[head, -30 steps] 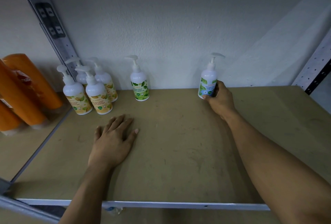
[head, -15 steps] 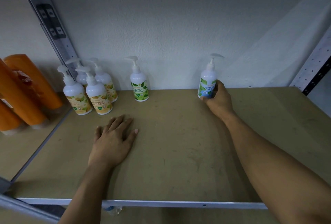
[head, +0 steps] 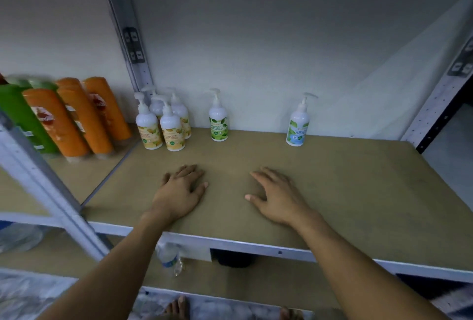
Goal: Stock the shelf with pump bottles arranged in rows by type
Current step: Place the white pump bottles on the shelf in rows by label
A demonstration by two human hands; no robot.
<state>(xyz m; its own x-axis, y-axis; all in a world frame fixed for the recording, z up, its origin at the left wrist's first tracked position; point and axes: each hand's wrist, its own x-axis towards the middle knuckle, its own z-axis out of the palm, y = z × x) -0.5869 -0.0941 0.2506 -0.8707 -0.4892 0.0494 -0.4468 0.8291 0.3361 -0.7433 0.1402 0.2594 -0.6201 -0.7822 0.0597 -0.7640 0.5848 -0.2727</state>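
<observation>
A brown shelf (head: 358,191) with pump bottles upright along its far edge: yellow-label bottles (head: 163,127) far left, green-label bottle (head: 218,121) beside, blue-label bottle (head: 297,125) well apart rightward. Left hand (head: 179,191) and right hand (head: 276,196) rest flat on bare board near the front edge, fingers spread, holding nothing.

A shop stockroom: slotted metal shelving (head: 133,45) with board shelves (head: 345,178) carries repeated pump bottles (head: 217,120) and orange bottles (head: 76,117).

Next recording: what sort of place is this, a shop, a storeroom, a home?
Likely a stockroom or shop back room: racking with perforated metal uprights and a bare board shelf, white pump bottles grouped by label, identical orange bottles massed in the next bay.
</observation>
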